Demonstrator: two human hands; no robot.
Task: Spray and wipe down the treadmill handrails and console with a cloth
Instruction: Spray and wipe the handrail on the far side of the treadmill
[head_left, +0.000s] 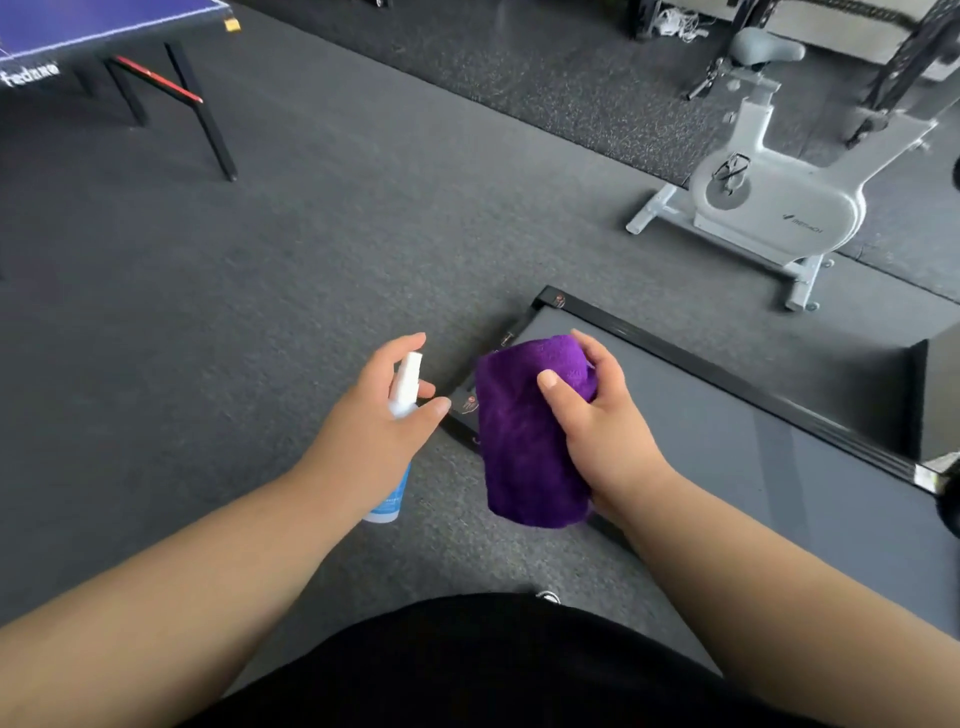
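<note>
The left hand (374, 431) is curled round a small white spray bottle with a pale blue label (395, 493), its forefinger raised over the white nozzle and the thumb wrapped across the neck. The label's print is too small and too covered to read. Just to the right of it, not touching, the right hand (597, 421) grips a folded purple microfibre cloth (519, 447), the thumb pressed across its front and the fingers closed behind; the cloth hangs upright from the grip.

Behind and below both hands lies the rear end of a flat treadmill with a grey belt and black side rails (727, 426), running away to the right of the right hand. Small round red-and-white stickers sit on its black end frame, near the cloth; their writing cannot be made out. No handrail or console is in view.

Far beyond the right hand stands a white stationary exercise bike with a grey saddle (769, 192); a dark logo on its flywheel housing reads roughly "MERACH", though it is blurred. Far beyond the left hand, at the top corner, stands a blue-topped table-tennis table on black legs (104, 36), with white lettering on its edge that looks like "fedaxo", not sharp enough to confirm. Dark grey carpet flooring (260, 260) spreads under everything.
</note>
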